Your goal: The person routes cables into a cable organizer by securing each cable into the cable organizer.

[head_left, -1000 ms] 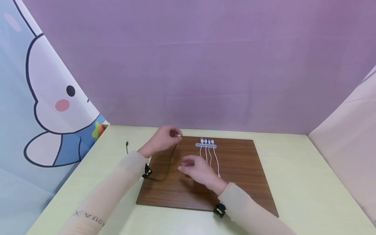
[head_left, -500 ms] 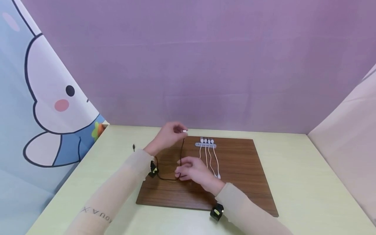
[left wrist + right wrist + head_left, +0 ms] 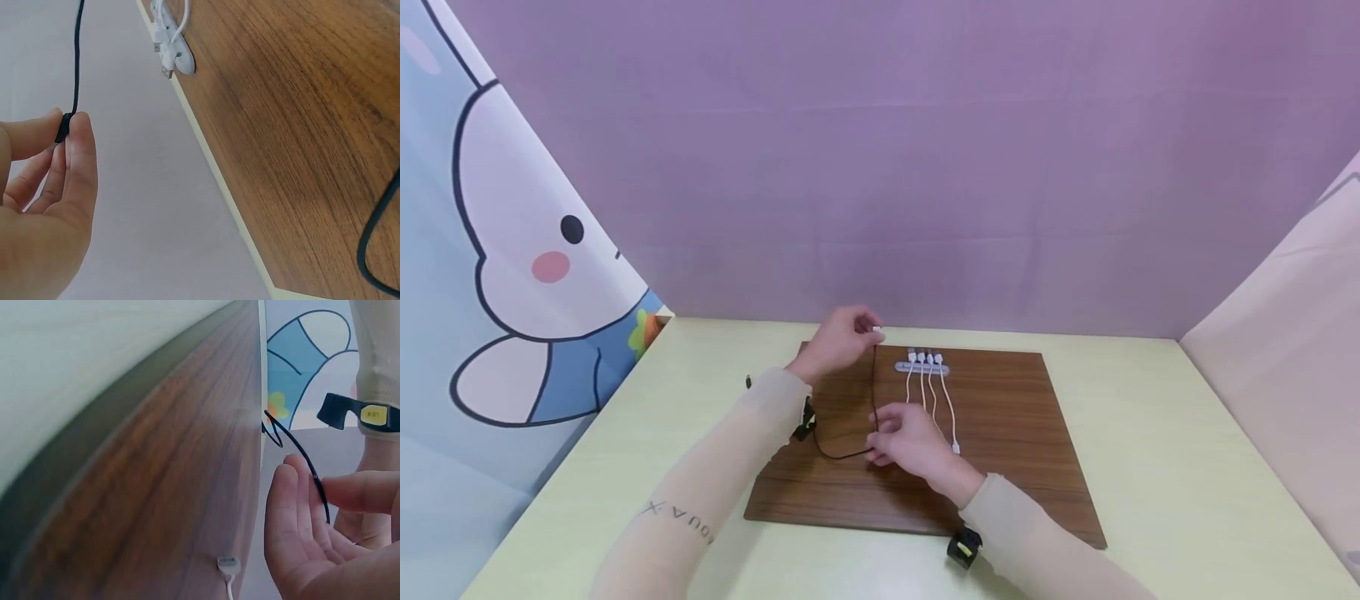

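A thin black USB cable (image 3: pixel 874 379) runs between both hands above a brown wood-grain board (image 3: pixel 1015 467). Up near the board's far edge, the left hand (image 3: pixel 841 337) pinches the cable's plug end (image 3: pixel 63 128) between thumb and fingers; its metal tip looks bright in the head view. Lower, over the middle of the board, the right hand (image 3: pixel 916 443) pinches the cord partway along, thumb against fingers. From there the cord loops left, passing behind the left wrist. Its other plug (image 3: pixel 748 382) shows on the table, left of the board.
A pale grey cable holder (image 3: pixel 900 367) sits near the board's far edge with several white USB cables (image 3: pixel 952 412) in its slots. Their cords trail toward the right hand, and one white plug (image 3: pixel 228 565) lies on the board. A purple cloth (image 3: pixel 925 167) hangs behind the light table (image 3: pixel 1135 433).
The left hand has moved right and slightly up with the plug, drawing the cable's far end along the table. The right hand has taken hold of the cord and shifted slightly right.
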Tool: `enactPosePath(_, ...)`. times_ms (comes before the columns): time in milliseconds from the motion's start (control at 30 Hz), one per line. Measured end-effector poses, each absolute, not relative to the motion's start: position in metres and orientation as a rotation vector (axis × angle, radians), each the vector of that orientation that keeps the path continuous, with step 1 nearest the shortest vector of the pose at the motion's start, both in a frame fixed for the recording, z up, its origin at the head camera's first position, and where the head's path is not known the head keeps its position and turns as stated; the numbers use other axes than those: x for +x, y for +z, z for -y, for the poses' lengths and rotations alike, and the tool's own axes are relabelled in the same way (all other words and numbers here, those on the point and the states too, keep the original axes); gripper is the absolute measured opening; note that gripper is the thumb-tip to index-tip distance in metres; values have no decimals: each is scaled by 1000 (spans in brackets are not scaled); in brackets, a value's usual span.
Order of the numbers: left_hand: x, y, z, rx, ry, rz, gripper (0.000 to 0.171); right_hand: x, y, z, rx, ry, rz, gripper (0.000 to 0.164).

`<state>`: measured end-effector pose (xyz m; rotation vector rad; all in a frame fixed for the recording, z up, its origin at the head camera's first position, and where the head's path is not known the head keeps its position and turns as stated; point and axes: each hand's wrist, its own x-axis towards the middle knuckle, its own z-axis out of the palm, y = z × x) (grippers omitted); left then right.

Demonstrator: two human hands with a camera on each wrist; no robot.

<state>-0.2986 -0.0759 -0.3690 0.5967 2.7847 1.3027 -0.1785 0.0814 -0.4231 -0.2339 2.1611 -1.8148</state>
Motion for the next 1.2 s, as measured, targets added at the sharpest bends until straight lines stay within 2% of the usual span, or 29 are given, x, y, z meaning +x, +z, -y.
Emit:
enactPosePath(233,-310,-377,62,553,1276,-2774,15,-177,-419,-88,-204,-1640,-2417,22)
enactPosePath(600,-325,-390,47,566,1268,-2666,16,-176,-416,-95,-379,-1189,-2886,6)
enactPosePath(933,-338,-406,37,567,1164,-2775,12,-179,-414,-92,-562,-815,-3109,4)
enactPosePath(1100,-340,-415,31,579,1109,-2806,11,-183,-412,-86,-565,-696,-3118,17)
enactPosePath(1200,-340,-418,28,570,1065,-2826,11,-185,-412,-83,-547,-658,-3100,18)
